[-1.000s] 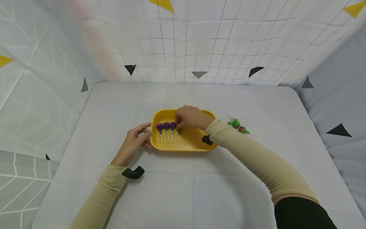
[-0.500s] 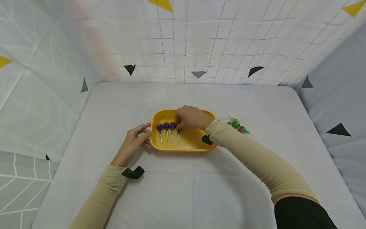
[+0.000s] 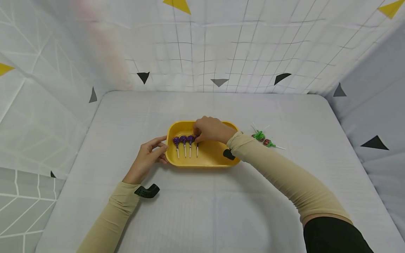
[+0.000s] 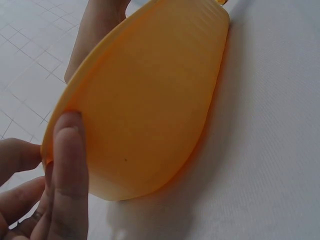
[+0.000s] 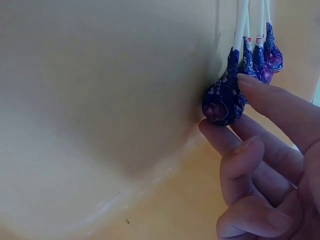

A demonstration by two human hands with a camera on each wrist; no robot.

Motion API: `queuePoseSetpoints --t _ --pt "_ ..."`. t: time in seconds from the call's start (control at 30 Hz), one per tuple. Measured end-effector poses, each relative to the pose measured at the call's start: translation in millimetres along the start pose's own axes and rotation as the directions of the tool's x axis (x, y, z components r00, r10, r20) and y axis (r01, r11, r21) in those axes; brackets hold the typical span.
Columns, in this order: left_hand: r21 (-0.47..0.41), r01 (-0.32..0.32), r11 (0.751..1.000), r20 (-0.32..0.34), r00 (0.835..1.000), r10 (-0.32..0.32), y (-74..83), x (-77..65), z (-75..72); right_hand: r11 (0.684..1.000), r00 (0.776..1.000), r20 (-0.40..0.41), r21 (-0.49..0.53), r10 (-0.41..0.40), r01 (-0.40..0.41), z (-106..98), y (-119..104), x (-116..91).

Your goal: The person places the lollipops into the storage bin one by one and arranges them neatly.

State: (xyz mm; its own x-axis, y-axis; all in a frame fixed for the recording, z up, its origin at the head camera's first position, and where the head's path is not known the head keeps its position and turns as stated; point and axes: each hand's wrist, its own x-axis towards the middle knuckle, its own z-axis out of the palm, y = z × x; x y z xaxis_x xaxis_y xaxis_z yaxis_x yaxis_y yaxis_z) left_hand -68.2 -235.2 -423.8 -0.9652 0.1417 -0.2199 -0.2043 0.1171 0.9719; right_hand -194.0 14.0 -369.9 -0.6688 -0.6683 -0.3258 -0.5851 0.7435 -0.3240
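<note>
My left hand [image 3: 148, 153] holds the left end of the yellow tray [image 3: 209, 158]; in the left wrist view its thumb [image 4: 70, 155] presses the outer wall near the rim, with other fingers along the edge. Inside the tray, three lollipops [image 3: 184, 140] in purple wrappers lie side by side, white sticks toward me. My right hand [image 3: 212, 129] reaches in from the right and pinches the head of another purple lollipop [image 5: 223, 104], at the right of that row. From above, the hand covers most of this head, while its stick shows below the fingers.
Right of the tray, several lollipops in green and red wrappers [image 3: 260, 136] lie in a loose cluster on the white table [image 3: 190, 218]. Black devices sit at both wrists [image 3: 147, 191]. Pale curtains with dark triangles surround the table's back and sides.
The pinched lollipop's stick has shifted slightly left, closer to the row. Both hands keep nearly the same place, and the tray has barely moved.
</note>
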Motion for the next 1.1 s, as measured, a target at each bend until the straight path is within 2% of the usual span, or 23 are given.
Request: queuePoseSetpoints --t 0.23,0.5,1.1 --pt "0.003 0.002 1.0 -0.003 1.0 -0.002 0.0 -0.2 -0.4 1.0 0.999 0.028 0.014 0.027 -0.028 0.4 2.2 0.9" --pt "0.004 0.001 1.0 0.001 1.0 -0.001 0.7 -0.5 -0.2 0.999 1.0 0.012 0.042 -0.015 0.015 2.2 1.6 2.3" --pt "0.007 0.005 1.0 -0.003 1.0 -0.005 -2.3 1.7 -1.1 0.999 1.0 0.012 0.029 -0.015 0.014 -0.7 2.0 0.9"
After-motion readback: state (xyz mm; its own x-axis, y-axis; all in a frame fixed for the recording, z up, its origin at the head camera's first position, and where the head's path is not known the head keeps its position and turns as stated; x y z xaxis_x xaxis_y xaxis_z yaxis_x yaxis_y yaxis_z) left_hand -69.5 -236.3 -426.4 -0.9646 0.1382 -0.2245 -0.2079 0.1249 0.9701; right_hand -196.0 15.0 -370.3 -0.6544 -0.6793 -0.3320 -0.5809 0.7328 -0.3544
